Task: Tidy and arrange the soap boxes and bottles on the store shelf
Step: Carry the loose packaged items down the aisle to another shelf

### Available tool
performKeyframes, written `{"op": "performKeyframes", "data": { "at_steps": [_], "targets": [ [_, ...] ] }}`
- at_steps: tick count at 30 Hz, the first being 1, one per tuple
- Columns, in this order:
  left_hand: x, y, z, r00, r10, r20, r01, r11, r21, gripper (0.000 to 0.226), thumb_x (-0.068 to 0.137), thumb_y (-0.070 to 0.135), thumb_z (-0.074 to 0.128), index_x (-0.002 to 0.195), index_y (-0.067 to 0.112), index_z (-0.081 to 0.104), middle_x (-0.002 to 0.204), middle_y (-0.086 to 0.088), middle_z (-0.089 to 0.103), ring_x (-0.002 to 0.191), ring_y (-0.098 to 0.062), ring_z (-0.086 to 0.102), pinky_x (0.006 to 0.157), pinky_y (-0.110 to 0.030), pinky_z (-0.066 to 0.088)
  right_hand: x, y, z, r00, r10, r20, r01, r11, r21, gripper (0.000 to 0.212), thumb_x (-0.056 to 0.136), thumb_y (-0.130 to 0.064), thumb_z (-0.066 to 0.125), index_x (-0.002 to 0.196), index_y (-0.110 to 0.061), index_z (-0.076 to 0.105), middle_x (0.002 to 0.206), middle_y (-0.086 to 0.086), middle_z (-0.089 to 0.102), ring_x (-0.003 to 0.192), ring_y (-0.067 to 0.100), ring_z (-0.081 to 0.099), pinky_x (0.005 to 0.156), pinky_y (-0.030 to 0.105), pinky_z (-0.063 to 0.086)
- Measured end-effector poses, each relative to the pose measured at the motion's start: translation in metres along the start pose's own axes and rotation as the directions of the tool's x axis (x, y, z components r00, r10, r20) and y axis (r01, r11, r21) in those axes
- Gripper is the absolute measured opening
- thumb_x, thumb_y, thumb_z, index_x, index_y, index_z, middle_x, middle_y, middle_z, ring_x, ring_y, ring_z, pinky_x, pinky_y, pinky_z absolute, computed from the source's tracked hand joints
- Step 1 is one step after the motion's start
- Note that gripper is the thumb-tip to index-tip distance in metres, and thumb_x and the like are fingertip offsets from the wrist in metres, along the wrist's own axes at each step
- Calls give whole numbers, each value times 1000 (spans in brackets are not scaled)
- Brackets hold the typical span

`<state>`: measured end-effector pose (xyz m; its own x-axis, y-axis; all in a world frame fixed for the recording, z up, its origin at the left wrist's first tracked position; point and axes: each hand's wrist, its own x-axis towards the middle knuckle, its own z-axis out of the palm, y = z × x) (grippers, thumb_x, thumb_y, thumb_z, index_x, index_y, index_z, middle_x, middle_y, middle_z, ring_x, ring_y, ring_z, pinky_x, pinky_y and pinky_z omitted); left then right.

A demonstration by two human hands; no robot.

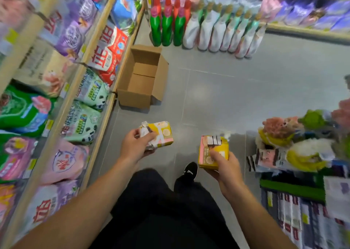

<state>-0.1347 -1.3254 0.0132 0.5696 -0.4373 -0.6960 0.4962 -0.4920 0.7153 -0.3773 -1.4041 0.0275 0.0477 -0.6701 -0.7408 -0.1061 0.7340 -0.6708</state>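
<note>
My left hand (134, 146) grips a yellow, white and pink soap box (162, 135) over the grey floor, low in the middle of the head view. My right hand (222, 164) grips a second yellow and pink soap box (212, 150), held a little lower and to the right. On the floor at the back stand three green bottles with red caps (166, 27) and a row of several white bottles (223, 34). The shelf on the left (98, 116) carries bags of detergent.
An open, empty cardboard box (141, 78) lies on the floor beside the left shelf. A display with plush toys and packets (295, 144) crowds the right side. Another shelf of purple bags (312, 16) runs along the back right. My black shoe (189, 170) is on the floor.
</note>
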Motion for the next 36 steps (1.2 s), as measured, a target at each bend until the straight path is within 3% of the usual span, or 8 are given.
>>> {"op": "performKeyframes", "data": {
  "at_steps": [4, 10, 17, 22, 28, 31, 34, 36],
  "targets": [
    [33, 42, 27, 994, 8, -112, -18, 996, -93, 40, 77, 18, 79, 112, 14, 61, 108, -7, 68, 83, -22, 72, 59, -32, 57, 65, -81, 29, 995, -18, 94, 30, 992, -122, 16, 89, -15, 67, 102, -23, 63, 97, 6, 71, 84, 19, 71, 65, 37, 60],
    [115, 85, 52, 948, -96, -302, -19, 934, -358, 23, 78, 14, 77, 96, 13, 63, 97, -12, 73, 75, -24, 73, 56, -32, 56, 164, -189, 116, 959, -6, 283, 96, 948, -303, 25, 89, -16, 66, 114, -18, 62, 106, 10, 70, 91, 23, 71, 75, 42, 61],
    [239, 151, 71, 889, -265, -374, 60, 876, -478, 35, 76, 18, 79, 104, 12, 59, 104, -11, 68, 82, -25, 71, 64, -40, 60, 269, -291, 228, 933, 45, 356, 150, 852, -501, 23, 91, -12, 62, 113, -15, 63, 104, 12, 70, 89, 24, 70, 67, 37, 59],
    [307, 213, 76, 883, -271, -382, 60, 874, -482, 28, 77, 15, 78, 97, 17, 60, 102, -9, 68, 79, -21, 70, 50, -28, 54, 331, -357, 308, 901, 86, 425, 210, 771, -601, 26, 90, -13, 63, 116, -14, 62, 104, 12, 70, 90, 23, 71, 67, 36, 60],
    [404, 236, 89, 837, -270, -476, 69, 914, -399, 33, 77, 12, 79, 103, 13, 58, 104, -9, 67, 94, -27, 68, 74, -48, 59, 440, -379, 407, 861, 153, 484, 289, 637, -715, 16, 91, -21, 64, 106, -22, 64, 103, 7, 72, 93, 22, 71, 74, 37, 60],
    [464, 223, 97, 800, -246, -548, 71, 945, -320, 40, 76, 10, 79, 110, 7, 57, 107, -13, 66, 92, -26, 64, 81, -47, 54, 522, -361, 462, 835, 173, 523, 383, 500, -777, 22, 87, -24, 66, 109, -20, 64, 105, 6, 72, 95, 23, 70, 85, 45, 57],
    [534, 200, 104, 772, -246, -586, 116, 961, -251, 33, 76, 8, 78, 100, 7, 57, 99, -16, 66, 81, -21, 58, 76, -44, 50, 603, -331, 517, 811, 158, 563, 473, 389, -791, 14, 86, -24, 68, 98, -21, 62, 101, 4, 70, 84, 13, 67, 70, 31, 54],
    [588, 177, 106, 748, -247, -616, 127, 964, -232, 31, 74, 9, 80, 87, 19, 53, 84, -1, 62, 73, -15, 52, 69, -34, 44, 658, -304, 552, 788, 164, 593, 527, 319, -788, 14, 84, -26, 70, 95, -21, 62, 94, -1, 68, 79, 8, 64, 61, 24, 45]
  ]
}}
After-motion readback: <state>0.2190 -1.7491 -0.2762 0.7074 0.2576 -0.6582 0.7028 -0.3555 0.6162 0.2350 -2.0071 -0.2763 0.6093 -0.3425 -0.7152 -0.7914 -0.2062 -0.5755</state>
